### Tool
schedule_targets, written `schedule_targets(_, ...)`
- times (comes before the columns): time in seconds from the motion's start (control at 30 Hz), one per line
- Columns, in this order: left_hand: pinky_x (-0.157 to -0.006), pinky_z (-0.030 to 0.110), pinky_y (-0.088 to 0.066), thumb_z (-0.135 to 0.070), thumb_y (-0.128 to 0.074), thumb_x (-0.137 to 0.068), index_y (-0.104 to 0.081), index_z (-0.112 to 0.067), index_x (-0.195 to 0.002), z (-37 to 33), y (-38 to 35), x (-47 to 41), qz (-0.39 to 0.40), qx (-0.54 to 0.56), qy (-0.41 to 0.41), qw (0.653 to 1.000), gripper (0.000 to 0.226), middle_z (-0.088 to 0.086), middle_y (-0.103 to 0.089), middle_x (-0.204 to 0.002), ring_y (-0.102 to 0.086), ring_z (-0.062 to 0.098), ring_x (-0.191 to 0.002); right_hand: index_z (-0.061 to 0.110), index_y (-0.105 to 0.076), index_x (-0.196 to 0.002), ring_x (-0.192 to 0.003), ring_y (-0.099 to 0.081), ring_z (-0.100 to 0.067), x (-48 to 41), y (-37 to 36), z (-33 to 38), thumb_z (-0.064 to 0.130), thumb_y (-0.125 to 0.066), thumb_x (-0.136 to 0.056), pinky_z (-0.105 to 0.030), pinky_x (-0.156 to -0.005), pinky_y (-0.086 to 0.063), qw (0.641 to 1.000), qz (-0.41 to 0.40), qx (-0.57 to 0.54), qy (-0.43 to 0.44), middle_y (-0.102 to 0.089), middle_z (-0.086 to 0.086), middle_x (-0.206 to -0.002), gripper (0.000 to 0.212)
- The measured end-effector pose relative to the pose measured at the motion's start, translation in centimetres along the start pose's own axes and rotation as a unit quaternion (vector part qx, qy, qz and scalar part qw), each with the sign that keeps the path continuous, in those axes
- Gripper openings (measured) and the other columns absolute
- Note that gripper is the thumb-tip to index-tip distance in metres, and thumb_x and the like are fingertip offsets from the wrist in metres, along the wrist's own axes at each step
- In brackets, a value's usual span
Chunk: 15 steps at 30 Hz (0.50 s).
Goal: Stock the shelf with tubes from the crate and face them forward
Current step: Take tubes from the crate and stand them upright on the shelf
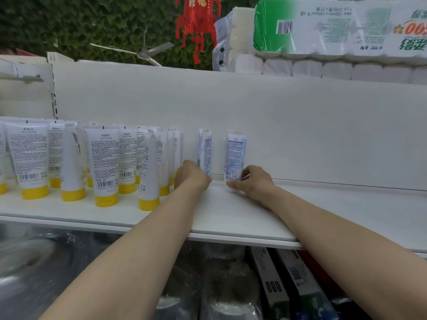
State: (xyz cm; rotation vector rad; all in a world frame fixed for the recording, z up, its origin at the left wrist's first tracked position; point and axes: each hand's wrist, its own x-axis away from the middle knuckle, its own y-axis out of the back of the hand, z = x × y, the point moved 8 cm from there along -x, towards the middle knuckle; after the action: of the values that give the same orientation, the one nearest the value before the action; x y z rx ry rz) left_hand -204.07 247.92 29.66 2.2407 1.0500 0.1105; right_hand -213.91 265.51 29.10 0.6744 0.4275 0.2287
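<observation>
Tubes: two blue-and-white ones stand cap-down at the back of the shelf [231,218], near the rear panel; left tube [205,151] turned edge-on, right tube [235,153] showing its printed back with barcode.
Left hand [193,175]: curled at the foot of the left tube, grip closed low around its base as far as can be seen; fingers hidden behind the knuckles.
Right hand [251,181]: thumb and fingers pinched on the white cap of the right tube, low down, likely so the tube can be spun upright without tipping.
Why low: holding at the cap keeps each tube standing while it turns; neither front label faces out yet, by the look of it.
Neighbours: yellow-capped tubes [104,167] crowd the left of the shelf, mostly back labels outward, one leaning.
Spacing: the two blue tubes stand apart, clear of the yellow row.
Crate: not in view.
Above: toilet-paper packs [335,31] on top.
</observation>
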Motion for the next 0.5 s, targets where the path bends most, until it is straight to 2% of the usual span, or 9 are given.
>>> schedule_targets(0.2,-0.070,0.029,-0.041,-0.025,-0.071,-0.086,-0.048,-0.010,-0.123,0.2,-0.3,0.1,-0.002,-0.009,-0.009,1.000,0.046,0.009,-0.058,-0.122,-0.058,0.025,-0.103,0.016,-0.057,-0.106,-0.095,-0.059,-0.018,0.1,0.0,-0.1,0.045,-0.079,-0.076,-0.028,-0.076,-0.044,1.000,-0.006,0.020,0.000,-0.064,0.000,-0.106,0.047)
schedule_targets(0.3,-0.070,0.030,-0.043,-0.026,-0.070,-0.087,-0.048,-0.011,-0.123,0.2,-0.1,0.4,-0.008,-0.007,-0.010,1.000,0.045,0.009,-0.059,-0.121,-0.059,0.027,-0.108,0.018,-0.056,-0.108,-0.094,-0.057,-0.016,0.3,0.1,0.2,0.047,-0.077,-0.078,-0.027,-0.075,-0.041,0.999,-0.006,0.046,0.003,-0.064,0.000,-0.109,0.048)
schedule_targets(0.4,-0.078,0.033,-0.048,-0.025,-0.070,-0.087,-0.045,-0.010,-0.126,0.4,0.0,0.7,-0.008,-0.002,0.002,1.000,0.049,0.010,-0.058,-0.124,-0.058,0.029,-0.112,0.018,-0.054,-0.116,-0.095,-0.056,-0.015,0.7,0.3,0.2,0.050,-0.077,-0.077,-0.027,-0.077,-0.040,0.998,-0.002,0.063,0.000,-0.064,0.000,-0.114,0.055)
schedule_targets(0.5,-0.086,0.035,-0.050,-0.026,-0.075,-0.083,-0.035,-0.008,-0.132,0.2,0.1,1.0,-0.009,0.007,0.000,1.000,0.066,0.013,-0.053,-0.130,-0.054,0.031,-0.118,0.018,-0.049,-0.127,-0.102,-0.055,-0.016,1.6,2.2,-0.1,0.050,-0.078,-0.076,-0.028,-0.082,-0.044,0.998,-0.025,0.050,-0.015,-0.059,-0.001,-0.120,0.067)
